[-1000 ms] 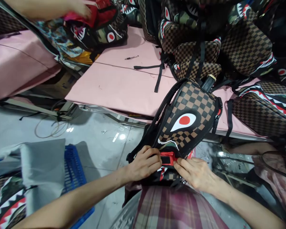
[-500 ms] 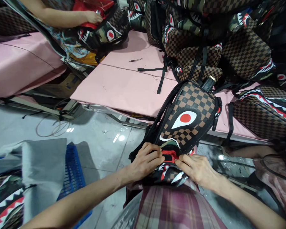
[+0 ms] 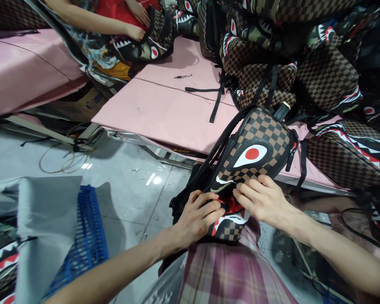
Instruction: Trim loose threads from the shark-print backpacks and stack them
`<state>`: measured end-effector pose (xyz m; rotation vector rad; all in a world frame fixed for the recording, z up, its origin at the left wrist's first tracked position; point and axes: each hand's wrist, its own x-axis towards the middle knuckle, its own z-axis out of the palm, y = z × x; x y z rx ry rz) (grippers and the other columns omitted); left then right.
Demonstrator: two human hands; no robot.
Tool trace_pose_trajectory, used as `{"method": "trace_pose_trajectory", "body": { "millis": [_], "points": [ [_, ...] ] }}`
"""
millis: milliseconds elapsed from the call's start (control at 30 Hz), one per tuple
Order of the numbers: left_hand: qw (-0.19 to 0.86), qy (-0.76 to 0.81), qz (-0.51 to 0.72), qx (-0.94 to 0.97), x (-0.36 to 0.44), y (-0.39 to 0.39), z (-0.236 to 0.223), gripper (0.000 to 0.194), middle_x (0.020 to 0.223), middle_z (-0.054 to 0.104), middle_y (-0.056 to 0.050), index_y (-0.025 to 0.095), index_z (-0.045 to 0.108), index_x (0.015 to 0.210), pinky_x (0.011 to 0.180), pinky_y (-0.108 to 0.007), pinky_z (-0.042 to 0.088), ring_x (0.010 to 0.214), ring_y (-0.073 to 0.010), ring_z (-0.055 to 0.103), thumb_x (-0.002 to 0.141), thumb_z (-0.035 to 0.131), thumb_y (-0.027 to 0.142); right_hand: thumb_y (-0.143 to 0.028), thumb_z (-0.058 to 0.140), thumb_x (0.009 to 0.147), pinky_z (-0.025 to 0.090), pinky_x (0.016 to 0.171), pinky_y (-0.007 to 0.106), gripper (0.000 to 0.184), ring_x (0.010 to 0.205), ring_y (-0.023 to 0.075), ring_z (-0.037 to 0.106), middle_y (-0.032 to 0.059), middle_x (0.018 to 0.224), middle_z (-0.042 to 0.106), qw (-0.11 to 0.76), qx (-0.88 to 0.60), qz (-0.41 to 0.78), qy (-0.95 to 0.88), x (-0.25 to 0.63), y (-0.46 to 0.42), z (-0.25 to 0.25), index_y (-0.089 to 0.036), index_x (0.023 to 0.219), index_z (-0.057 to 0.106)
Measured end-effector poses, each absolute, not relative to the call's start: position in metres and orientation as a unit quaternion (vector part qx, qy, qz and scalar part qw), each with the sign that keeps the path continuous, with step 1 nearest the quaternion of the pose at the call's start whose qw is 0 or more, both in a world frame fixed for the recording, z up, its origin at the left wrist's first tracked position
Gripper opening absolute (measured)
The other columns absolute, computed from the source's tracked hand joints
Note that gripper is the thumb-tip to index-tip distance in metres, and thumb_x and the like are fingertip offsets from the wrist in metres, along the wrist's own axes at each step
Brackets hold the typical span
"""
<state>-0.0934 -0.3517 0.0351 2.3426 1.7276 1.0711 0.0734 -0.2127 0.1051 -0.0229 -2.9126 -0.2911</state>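
A brown-and-black checkered backpack (image 3: 266, 131) with a red-and-white eye print leans from the pink table's edge down to my lap. Its lower opening shows red lining (image 3: 229, 204). My left hand (image 3: 202, 215) is curled at the left side of this opening, fingers gripping the edge. On the opposite side, my right hand (image 3: 259, 196) presses bent fingers on the upper edge of the opening, below the eye. Both sets of fingertips are partly hidden in the folds. Black straps (image 3: 205, 169) hang along the bag's left side.
More checkered backpacks (image 3: 327, 78) are piled at the back right of the pink table (image 3: 158, 109), where a pen (image 3: 183, 76) lies. Across it a co-worker's hand (image 3: 136, 31) handles another bag. A blue crate (image 3: 90, 228) and grey cloth (image 3: 47, 219) are at lower left.
My right hand has moved up from the lower edge of the opening to its upper edge. My left hand stays at the left side. The co-worker's second hand has come into view.
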Motion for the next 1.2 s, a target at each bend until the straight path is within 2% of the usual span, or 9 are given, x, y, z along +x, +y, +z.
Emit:
{"method": "trace_pose_trajectory", "body": {
  "millis": [100,633,800,900,1000,1033,1100,1133,1200],
  "points": [
    [0.010,0.558,0.344,0.755,-0.093,-0.352,0.033,0.023,0.087,0.069,0.002,0.023,0.062,0.090,0.081,-0.038,0.033,0.093,-0.0180,0.056,0.088,0.041,0.012,-0.011,0.038,0.093,0.029,0.062,0.032,0.029,0.070,0.0153,0.044,0.0025,0.075,0.058,0.084,0.023,-0.081,-0.993,0.063,-0.211,0.098,-0.016,0.073,0.058],
    [0.006,0.548,0.386,0.742,-0.092,-0.350,0.028,0.022,0.083,0.068,0.001,0.022,0.063,0.090,0.081,-0.037,0.032,0.093,-0.0172,0.056,0.088,0.042,0.013,-0.012,0.039,0.093,0.029,0.066,0.033,0.024,0.079,0.0173,0.043,0.0028,0.079,0.058,0.043,0.011,-0.078,-0.996,0.061,-0.199,0.096,-0.017,0.082,0.060],
    [0.005,0.549,0.402,0.733,-0.088,-0.346,0.030,0.022,0.080,0.068,0.000,0.021,0.063,0.087,0.080,-0.036,0.034,0.093,-0.0172,0.056,0.089,0.041,0.014,-0.011,0.038,0.093,0.031,0.066,0.033,0.028,0.076,0.0163,0.044,0.0023,0.076,0.058,0.048,0.026,-0.084,-0.995,0.052,-0.204,0.092,-0.017,0.075,0.059],
    [-0.001,0.558,0.415,0.719,-0.107,-0.336,0.031,0.015,0.077,0.066,0.001,0.022,0.063,0.082,0.081,-0.034,0.037,0.093,-0.0169,0.056,0.085,0.051,0.014,-0.015,0.039,0.094,0.033,0.065,0.032,0.026,0.073,0.0151,0.047,0.0023,0.078,0.060,0.115,-0.004,-0.046,-0.992,0.056,-0.205,0.105,-0.018,0.082,0.061],
    [0.028,0.638,0.457,0.619,-0.156,-0.324,0.021,0.008,0.085,0.065,-0.001,0.022,0.063,0.084,0.091,-0.035,0.040,0.100,-0.0185,0.054,0.083,0.056,0.020,-0.029,0.048,0.091,0.038,0.070,0.032,0.018,0.081,0.0165,0.052,0.0044,0.089,0.062,0.264,-0.144,0.079,-0.950,0.082,-0.191,0.118,-0.021,0.100,0.061],
    [0.047,0.684,0.474,0.553,-0.176,-0.320,0.015,0.009,0.094,0.065,-0.002,0.021,0.063,0.087,0.094,-0.037,0.040,0.104,-0.0194,0.053,0.082,0.056,0.024,-0.034,0.053,0.088,0.040,0.071,0.033,0.021,0.084,0.0174,0.054,0.0048,0.091,0.061,0.318,-0.215,0.131,-0.914,0.094,-0.182,0.116,-0.022,0.104,0.060],
    [0.099,0.766,0.505,0.385,-0.213,-0.316,-0.003,0.030,0.120,0.056,-0.005,0.021,0.059,0.106,0.095,-0.038,0.042,0.113,-0.0225,0.049,0.079,0.058,0.033,-0.038,0.062,0.079,0.042,0.068,0.031,0.032,0.082,0.0174,0.055,0.0035,0.088,0.060,0.412,-0.362,0.229,-0.804,0.118,-0.162,0.099,-0.022,0.106,0.060],
    [0.163,0.788,0.497,0.324,-0.228,-0.316,-0.014,0.040,0.126,0.053,-0.005,0.021,0.055,0.114,0.095,-0.038,0.042,0.116,-0.0237,0.048,0.078,0.058,0.036,-0.040,0.066,0.074,0.042,0.066,0.029,0.038,0.079,0.0160,0.055,0.0017,0.086,0.059,0.445,-0.426,0.278,-0.738,0.125,-0.152,0.083,-0.021,0.107,0.059],
    [0.295,0.794,0.466,0.256,-0.245,-0.319,-0.035,0.042,0.123,0.056,-0.008,0.018,0.055,0.116,0.094,-0.040,0.044,0.115,-0.0262,0.050,0.084,0.046,0.045,-0.045,0.066,0.071,0.040,0.056,0.024,0.042,0.064,0.0116,0.052,-0.0013,0.074,0.057,0.454,-0.522,0.405,-0.597,0.126,-0.138,0.045,-0.016,0.102,0.061]
  ]
}}
